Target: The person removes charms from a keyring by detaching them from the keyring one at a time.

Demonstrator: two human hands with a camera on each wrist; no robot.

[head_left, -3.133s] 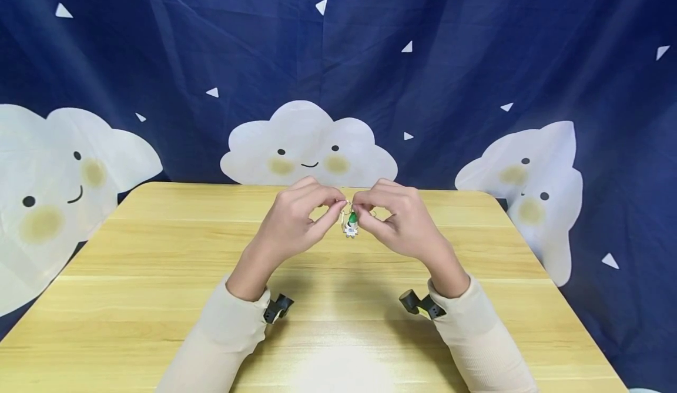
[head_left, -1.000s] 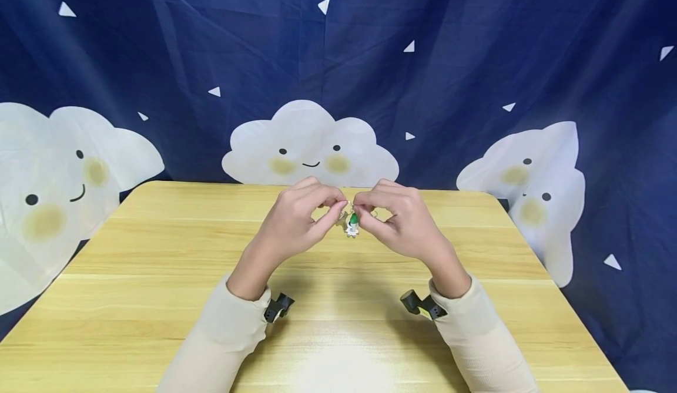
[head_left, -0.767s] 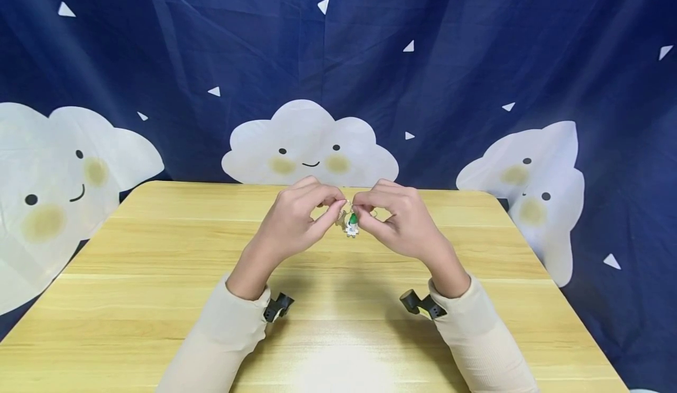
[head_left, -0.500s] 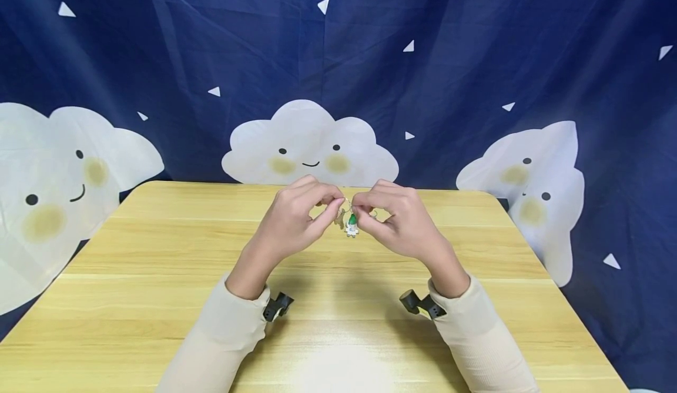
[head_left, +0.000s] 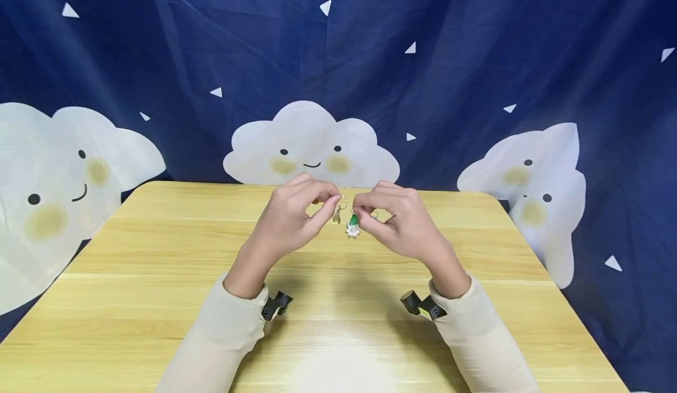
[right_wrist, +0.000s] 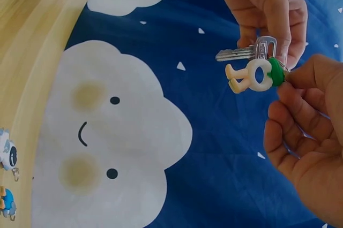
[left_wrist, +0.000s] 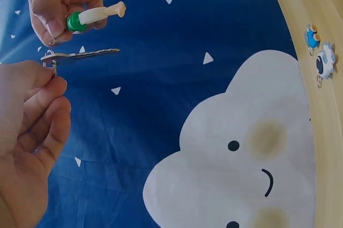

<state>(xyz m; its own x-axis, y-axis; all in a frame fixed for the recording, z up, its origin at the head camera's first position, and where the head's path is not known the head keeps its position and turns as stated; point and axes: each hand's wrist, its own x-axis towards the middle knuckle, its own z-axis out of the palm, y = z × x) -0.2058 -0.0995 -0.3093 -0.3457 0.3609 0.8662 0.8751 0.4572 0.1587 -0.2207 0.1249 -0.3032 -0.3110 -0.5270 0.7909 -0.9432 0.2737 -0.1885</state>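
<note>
Between thumb and index finger, my left hand pinches a thin key ring. From that ring hangs a metal key, its toothed blade in sight in both wrist views. My right hand pinches the small metal loop at the top of a figure charm. The charm has a green top, a white body and pale legs. Both hands are raised over the table, fingertips a short way apart. In the head view a gap shows between ring and charm; whether they link is too small to tell.
A wooden table lies below the hands. On it rest a blue charm and a white charm with a dark face, both with small clasps. A dark blue cloth with white clouds hangs behind the table.
My left hand has shifted slightly left and up with the key ring, widening the gap to the charm. The key shows more clearly below it. My right hand has stayed nearly still.
</note>
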